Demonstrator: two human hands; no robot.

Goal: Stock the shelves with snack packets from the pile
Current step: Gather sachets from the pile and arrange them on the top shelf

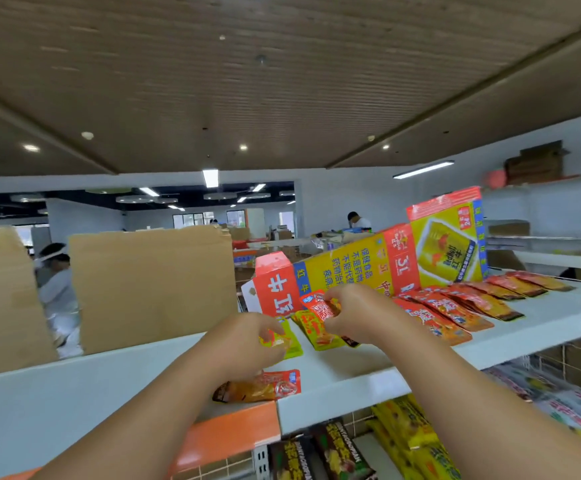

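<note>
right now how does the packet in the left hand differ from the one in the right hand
Colour: the left hand pinches a yellow-green packet, the right hand a red packet. Pose: the yellow-green packet lies low on the white shelf; the red packet is raised and tilted over other yellow packets. Place: the red packet sits further back than the yellow-green packet. Both are small flat snack packets, each pinched by a hand.

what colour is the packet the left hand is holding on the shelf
Yellow-green packet with orange print, pinched by the left hand; head view shows it best.
</note>
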